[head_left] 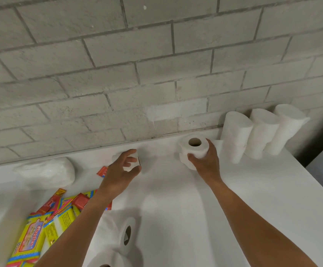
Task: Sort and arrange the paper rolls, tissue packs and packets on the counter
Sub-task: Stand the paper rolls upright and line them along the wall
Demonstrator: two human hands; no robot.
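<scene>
Right now my right hand (205, 160) is wrapped around a white paper roll (194, 149) standing upright near the back edge of the counter (176, 199), core hole facing up — thumb on the front, fingers curled round the right side. Can't tell if the roll's base touches the counter or sits just above it.

Left hand (122, 170) is part-open, fingers curved over a smaller white roll (132, 162) lying on its side near the back edge, approx mid-counter; fingertips touch its top, thumb at its lower end, so a loose hold.

Toward the back right corner, three tall wrapped white rolls (260, 132) lean in a row vs the grey brick wall (137, 64), touching each other, just beside the roll in my right hand.

Toward the back left, a white tissue pack in clear wrap (47, 172) lies flat. At the front left edge, a heap of yellow-and-red packets (41, 228) — top ones overlap, one reads "Giggles". A small red packet (102, 171) shows just left of my left wrist.

Along the front edge, btw my forearms, more white rolls (126, 236) lie on their sides, core holes visible.
</scene>
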